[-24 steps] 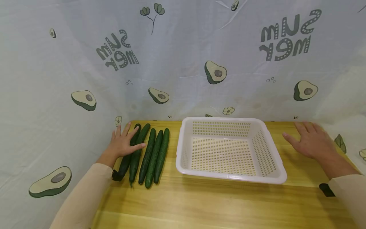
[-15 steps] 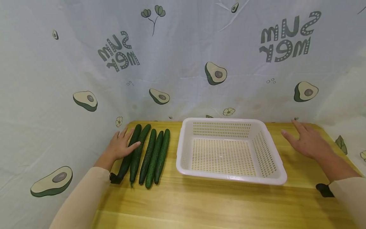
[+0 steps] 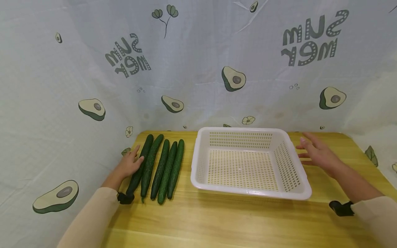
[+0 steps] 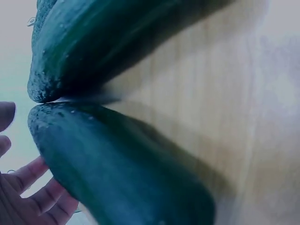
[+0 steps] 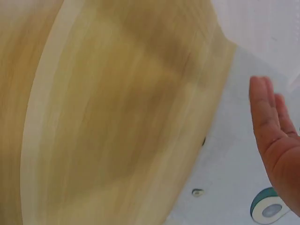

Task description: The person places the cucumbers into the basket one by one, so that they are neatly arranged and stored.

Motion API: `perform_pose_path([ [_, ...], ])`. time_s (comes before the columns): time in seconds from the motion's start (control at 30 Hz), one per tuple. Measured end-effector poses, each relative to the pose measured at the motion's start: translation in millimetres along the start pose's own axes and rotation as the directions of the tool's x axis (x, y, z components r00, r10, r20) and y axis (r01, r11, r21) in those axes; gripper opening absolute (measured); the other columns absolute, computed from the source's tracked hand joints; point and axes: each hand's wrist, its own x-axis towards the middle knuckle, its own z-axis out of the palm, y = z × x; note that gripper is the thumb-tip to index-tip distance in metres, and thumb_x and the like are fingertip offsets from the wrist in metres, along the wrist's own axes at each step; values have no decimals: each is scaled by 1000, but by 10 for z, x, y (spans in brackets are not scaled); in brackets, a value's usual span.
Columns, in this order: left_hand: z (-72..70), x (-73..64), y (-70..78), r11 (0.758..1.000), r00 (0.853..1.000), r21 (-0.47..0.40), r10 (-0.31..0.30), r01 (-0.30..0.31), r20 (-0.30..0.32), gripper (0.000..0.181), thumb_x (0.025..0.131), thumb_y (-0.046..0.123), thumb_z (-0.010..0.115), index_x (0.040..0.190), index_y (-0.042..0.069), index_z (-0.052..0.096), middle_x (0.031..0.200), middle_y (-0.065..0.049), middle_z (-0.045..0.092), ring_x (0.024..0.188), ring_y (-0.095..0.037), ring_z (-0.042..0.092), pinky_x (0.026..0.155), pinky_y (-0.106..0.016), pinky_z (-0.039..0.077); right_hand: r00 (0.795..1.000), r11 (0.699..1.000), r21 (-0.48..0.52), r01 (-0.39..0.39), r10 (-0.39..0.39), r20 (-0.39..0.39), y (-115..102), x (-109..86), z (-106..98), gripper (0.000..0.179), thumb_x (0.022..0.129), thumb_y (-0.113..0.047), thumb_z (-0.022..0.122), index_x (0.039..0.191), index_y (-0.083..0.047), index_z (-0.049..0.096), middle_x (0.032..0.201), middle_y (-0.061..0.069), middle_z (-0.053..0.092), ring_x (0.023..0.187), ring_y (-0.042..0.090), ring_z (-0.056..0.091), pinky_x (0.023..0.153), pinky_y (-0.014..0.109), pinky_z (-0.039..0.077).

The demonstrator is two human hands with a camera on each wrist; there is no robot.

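Left hand rests relaxed against the outermost cucumber; right hand, fingers spread, hovers beside the white basket.

You wear long, pale beige sleeves on both arms, plain and close-fitting, each ending just short of the wrist. Your left sleeve carries a small black strap or mount at its cuff; your right sleeve has a matching black piece at its cuff. Both hands are bare, your left hand and right hand, with no rings or gloves.
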Motion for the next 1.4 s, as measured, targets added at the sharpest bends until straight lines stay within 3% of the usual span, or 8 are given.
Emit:
perform_pose_path([
  [0.1, 39, -3, -42, 999, 1000, -35, 14, -14, 0, 68, 111, 29, 43, 162, -4, 12, 147, -43, 40, 132, -58, 47, 105, -71, 40, 999, 999, 36, -28, 26, 47, -27, -5, 56, 75, 112, -47, 18, 161, 0, -13, 146, 49, 33, 121, 61, 54, 92, 59, 57],
  [0.27, 88, 3, -60, 998, 1000, -67, 6, -6, 9, 68, 110, 25, 46, 162, -5, 15, 142, -40, 48, 128, -55, 52, 103, -68, 43, 993, 996, 37, -82, 78, 89, -53, 0, 156, 80, 110, -53, 22, 162, -5, -14, 149, 44, 30, 125, 60, 51, 95, 64, 54],
  [0.53, 111, -17, -11, 997, 998, -62, -51, 54, 35, 68, 109, 27, 46, 161, -5, 17, 141, -41, 49, 129, -55, 51, 102, -67, 45, 991, 989, 74, -129, 126, 49, -11, 25, 298, 83, 109, -51, 38, 164, -13, -11, 141, 45, 40, 91, 28, 73, 72, 45, 63],
  [1.0, 76, 32, 3, 995, 996, -62, -72, 75, 42, 63, 109, 21, 43, 158, -12, 20, 145, -42, 45, 130, -55, 50, 102, -64, 46, 993, 991, 66, -119, 118, 6, -40, 25, 373, 79, 110, -46, 39, 165, -17, -10, 140, 45, 40, 82, 26, 75, 66, 45, 63],
  [1.23, 73, 21, -6, 976, 988, -160, -138, 147, 66, 58, 111, 18, 32, 158, -13, 17, 156, -40, 31, 139, -56, 41, 108, -64, 42, 993, 991, 60, -118, 118, 1, -39, 20, 377, 80, 110, -46, 39, 165, -16, -10, 137, 46, 42, 81, 25, 75, 65, 45, 63],
  [1.4, 62, -26, -24, 958, 982, -216, -183, 188, 43, 56, 112, 18, 27, 159, -10, 17, 159, -39, 26, 145, -56, 32, 115, -66, 34, 993, 991, 66, -114, 114, -3, -47, 11, 385, 80, 110, -46, 40, 165, -16, -9, 136, 46, 42, 81, 26, 75, 66, 45, 63],
])
